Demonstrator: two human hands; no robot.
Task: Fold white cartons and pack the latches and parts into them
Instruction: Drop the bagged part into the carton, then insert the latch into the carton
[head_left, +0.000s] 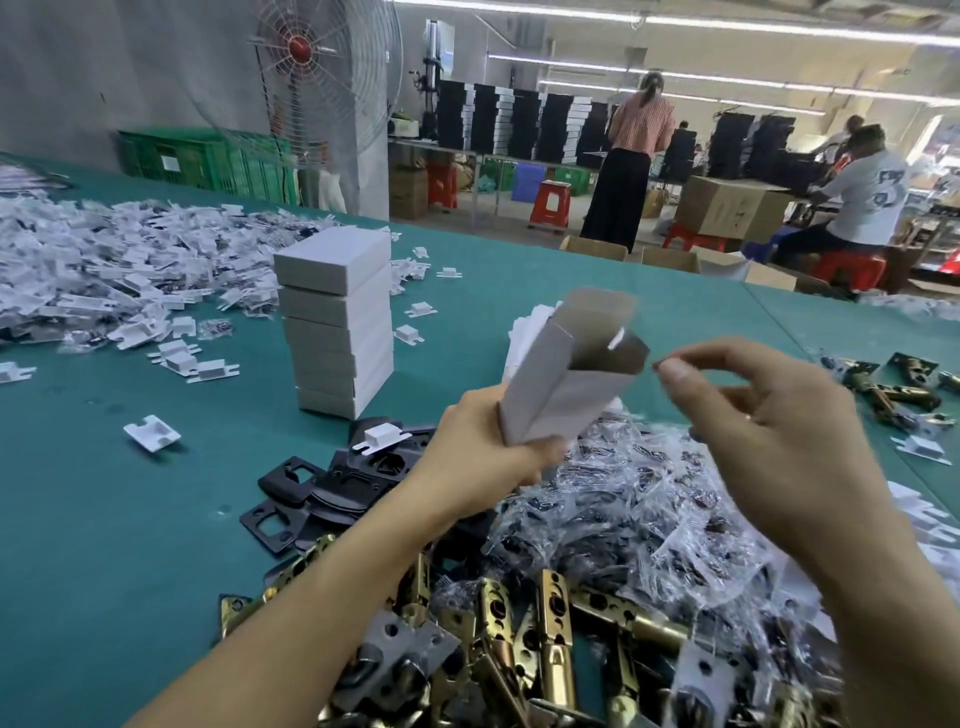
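Observation:
My left hand (498, 447) grips the lower end of a white carton (566, 374), held tilted with its open top and flaps pointing up and away. Just right of the carton's mouth, my right hand (753, 415) hovers with thumb and forefinger curled close together; nothing clearly shows between them. Brass latches (524, 623) lie heaped at the front edge below my arms. Clear bags of small parts (649, 499) are piled under my hands. Black strike plates (322, 488) lie to the left of the bags.
A stack of closed white cartons (337, 322) stands on the green table (130, 519) left of centre. White plastic inserts (104, 280) are heaped at the far left, more latches (893, 389) at the right. A fan (306, 78) and several workers stand beyond.

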